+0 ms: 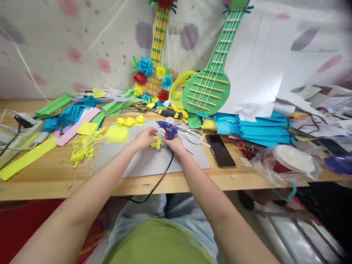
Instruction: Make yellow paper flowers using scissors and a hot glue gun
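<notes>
My right hand (176,144) is closed around the handle of a blue hot glue gun (168,128), whose nozzle points up and to the left. Beside it, my left hand (145,138) pinches a small yellow paper flower (156,143) just below the nozzle. Both hands are over a grey board (148,161) on the wooden table. Several finished yellow paper flowers (129,121) lie at the board's back left, near a stack of yellow paper squares (117,134). A pair of scissors (195,136) lies behind my right hand.
Yellow paper scraps (84,148) and coloured crepe strips (78,126) cover the left. A phone (220,151) lies right of the board. Behind stand a green paper lute (206,91) and a flower-trimmed yellow one (158,47). The gun's black cord (159,181) hangs over the table's front edge.
</notes>
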